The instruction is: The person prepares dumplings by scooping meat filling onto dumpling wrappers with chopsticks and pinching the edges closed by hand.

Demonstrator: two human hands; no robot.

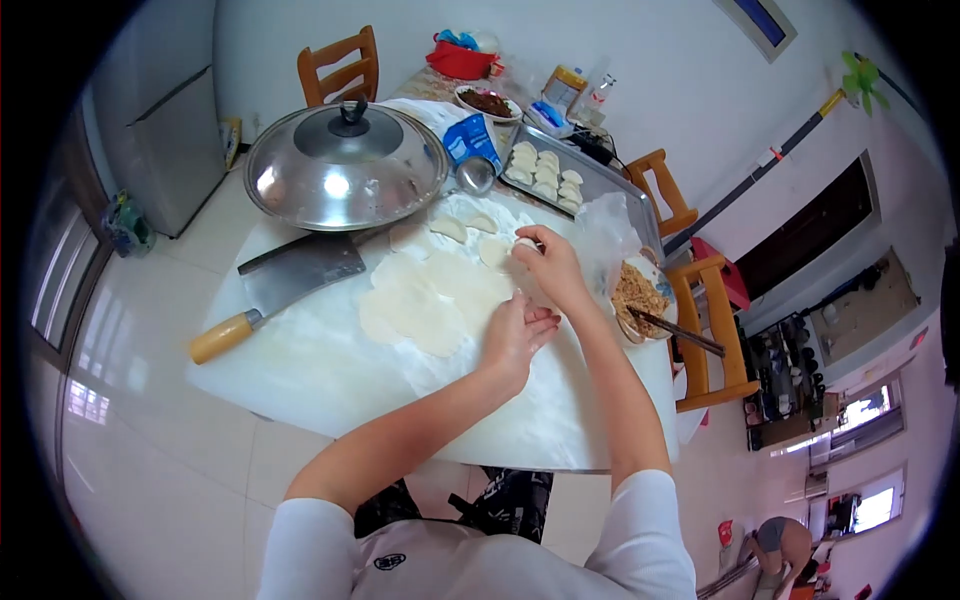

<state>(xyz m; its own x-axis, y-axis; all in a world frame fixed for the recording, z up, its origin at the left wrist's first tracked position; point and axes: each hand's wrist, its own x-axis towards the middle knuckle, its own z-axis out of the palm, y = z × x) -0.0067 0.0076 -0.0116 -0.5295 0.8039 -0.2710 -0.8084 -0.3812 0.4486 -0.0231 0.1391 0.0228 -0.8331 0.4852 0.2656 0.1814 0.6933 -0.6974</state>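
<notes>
My right hand (550, 268) is closed in a pinch on a pale dumpling wrapper (527, 243), partly hidden by the fingers. Just below it, my left hand (515, 338) has its thumb apart from loosely curved fingers, and I see nothing held in it. Beside my hands a broad sheet of overlapping round dumpling wrappers (430, 300) lies on the floured white board (320, 390). Another single wrapper (495, 253) rests near my right fingertips. Folded dumplings (449, 228) sit behind the sheet. A bowl of filling (640, 292) with chopsticks (680, 331) stands to the right.
A cleaver (305, 272) with a wooden handle lies at the left, below a large domed lid (345, 170). Behind are a tray (600, 165) with several dumplings and a metal ladle (475, 175). Chairs (710, 330) flank the table. Another person (780, 545) bends at far right.
</notes>
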